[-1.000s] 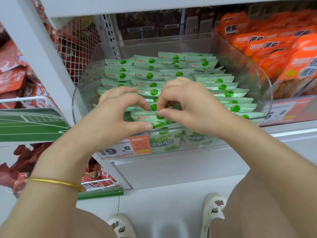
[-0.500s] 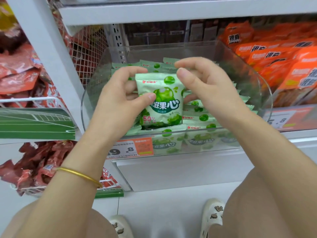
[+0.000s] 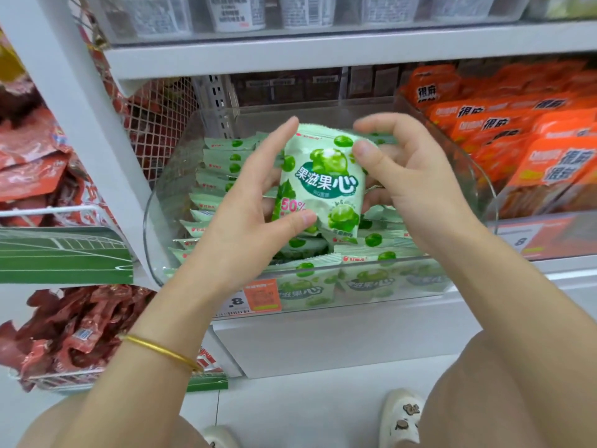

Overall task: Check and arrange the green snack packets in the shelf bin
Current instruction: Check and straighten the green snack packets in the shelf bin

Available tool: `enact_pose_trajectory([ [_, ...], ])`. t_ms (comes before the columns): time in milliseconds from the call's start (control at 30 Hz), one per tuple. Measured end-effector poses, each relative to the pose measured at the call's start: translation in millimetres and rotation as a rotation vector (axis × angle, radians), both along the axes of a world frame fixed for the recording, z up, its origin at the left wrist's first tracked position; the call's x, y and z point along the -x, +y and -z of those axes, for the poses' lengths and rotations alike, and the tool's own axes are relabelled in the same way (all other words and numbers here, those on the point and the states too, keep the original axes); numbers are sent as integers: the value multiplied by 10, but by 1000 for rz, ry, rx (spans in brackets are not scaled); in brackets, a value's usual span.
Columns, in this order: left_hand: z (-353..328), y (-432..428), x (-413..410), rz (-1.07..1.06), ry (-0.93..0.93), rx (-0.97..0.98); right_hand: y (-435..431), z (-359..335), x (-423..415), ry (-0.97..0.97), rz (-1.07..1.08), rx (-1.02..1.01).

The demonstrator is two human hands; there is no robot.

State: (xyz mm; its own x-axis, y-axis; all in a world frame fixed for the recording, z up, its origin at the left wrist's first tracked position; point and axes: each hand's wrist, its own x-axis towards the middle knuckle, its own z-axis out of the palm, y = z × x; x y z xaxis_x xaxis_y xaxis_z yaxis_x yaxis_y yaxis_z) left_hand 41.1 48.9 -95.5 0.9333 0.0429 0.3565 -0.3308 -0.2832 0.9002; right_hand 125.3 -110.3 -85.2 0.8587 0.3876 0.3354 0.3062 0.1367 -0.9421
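Note:
One green snack packet [image 3: 326, 179] is held upright above the clear shelf bin [image 3: 365, 295], its printed front facing me. My left hand [image 3: 245, 227] grips its left edge, thumb on the lower front and fingers behind. My right hand [image 3: 403, 176] pinches its upper right corner with the thumb on the front. Rows of several more green packets [image 3: 219, 176] stand on edge in the bin beneath and behind the hands; the hands hide the middle of the rows.
Orange snack packs [image 3: 523, 137] fill the bin to the right. Red packets [image 3: 35, 163] hang in wire baskets at the left, beyond a white shelf post [image 3: 80, 108]. A shelf board [image 3: 323, 50] runs overhead. An orange price tag [image 3: 258, 295] sits on the bin's front.
Both hands pulled one packet up out of the front rows and raised it. It now sits slightly higher and tilted, with the right hand shifted to its upper right corner.

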Motion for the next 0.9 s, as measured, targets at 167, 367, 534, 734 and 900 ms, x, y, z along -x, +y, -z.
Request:
enact_pose_trajectory([
  [167,16,21,5,-34,11,-40,-40,-7,1,-31,-148,0],
  [367,-10,8,14,-35,-14,-34,-8,22,-29,21,-87,-50],
  [534,70,25,-3,-326,-131,-448,43,24,0,63,-41,-97],
  [734,75,-10,20,-354,-68,-600,60,24,18,139,-170,-145],
  [900,42,-24,42,-324,-38,-360,40,0,-22,176,-212,-128],
])
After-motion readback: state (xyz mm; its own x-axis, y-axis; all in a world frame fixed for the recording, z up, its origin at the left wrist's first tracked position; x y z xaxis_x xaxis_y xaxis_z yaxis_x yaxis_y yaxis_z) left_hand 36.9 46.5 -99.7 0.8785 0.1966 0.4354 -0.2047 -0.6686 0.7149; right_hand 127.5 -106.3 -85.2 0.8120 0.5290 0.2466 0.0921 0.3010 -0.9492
